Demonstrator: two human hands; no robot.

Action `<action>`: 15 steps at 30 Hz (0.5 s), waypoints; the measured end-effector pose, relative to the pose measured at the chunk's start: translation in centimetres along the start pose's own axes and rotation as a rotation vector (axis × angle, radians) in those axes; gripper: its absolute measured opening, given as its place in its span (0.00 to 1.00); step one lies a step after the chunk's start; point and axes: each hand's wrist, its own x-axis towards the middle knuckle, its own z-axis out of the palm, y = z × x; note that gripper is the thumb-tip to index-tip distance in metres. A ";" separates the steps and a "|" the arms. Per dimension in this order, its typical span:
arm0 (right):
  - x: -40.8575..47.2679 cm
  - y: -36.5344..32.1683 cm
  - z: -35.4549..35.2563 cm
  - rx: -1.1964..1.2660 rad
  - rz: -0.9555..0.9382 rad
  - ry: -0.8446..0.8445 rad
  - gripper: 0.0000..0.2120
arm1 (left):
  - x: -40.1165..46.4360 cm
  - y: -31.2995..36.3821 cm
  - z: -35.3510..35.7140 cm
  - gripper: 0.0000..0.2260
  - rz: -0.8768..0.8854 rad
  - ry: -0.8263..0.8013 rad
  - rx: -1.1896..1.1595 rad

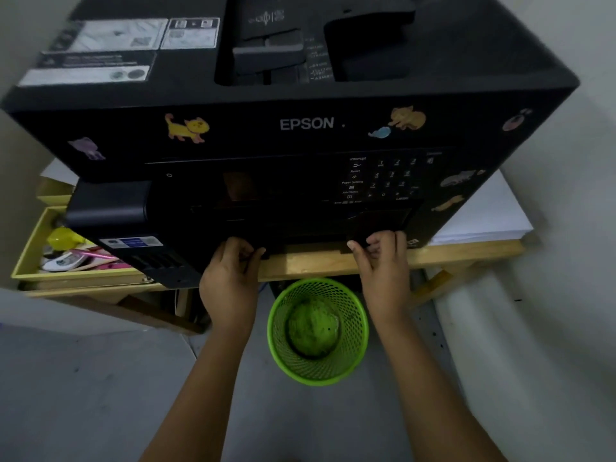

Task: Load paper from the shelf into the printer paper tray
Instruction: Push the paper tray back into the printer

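Note:
A large black Epson printer (300, 125) with cat stickers stands on a wooden table (466, 253). Both my hands are at the printer's lower front edge, where the paper tray (310, 240) sits in its slot. My left hand (230, 275) curls its fingers round the tray's left front edge. My right hand (383, 261) grips the tray's right front edge with thumb and fingers. A stack of white paper (483, 215) lies on the table to the right of the printer, partly under its corner. The tray's inside is hidden in the dark.
A green mesh wastebasket (318, 331) stands on the grey floor between my forearms, below the table edge. A yellow tray (30, 258) with pens and small items sits at the left. White walls close in on both sides.

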 end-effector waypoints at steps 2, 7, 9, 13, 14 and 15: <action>-0.2 -0.3 -0.2 -0.033 0.000 -0.013 0.14 | 0.1 0.2 -0.2 0.10 0.005 -0.008 0.014; -0.9 -1.9 -1.2 -0.205 0.015 -0.065 0.15 | -0.6 0.7 -1.0 0.09 0.007 -0.094 0.048; -1.2 -2.7 -1.9 -0.287 0.026 -0.120 0.16 | -1.1 1.1 -1.7 0.13 0.009 -0.161 0.080; -1.0 -4.3 -3.4 -0.397 0.047 -0.301 0.23 | -1.4 1.8 -3.5 0.23 0.017 -0.308 0.159; -0.9 -4.6 -3.9 -0.435 0.053 -0.357 0.26 | -1.4 2.0 -3.9 0.26 0.022 -0.333 0.171; -0.8 -4.8 -4.2 -0.468 0.056 -0.408 0.29 | -1.4 2.1 -4.3 0.28 0.032 -0.351 0.183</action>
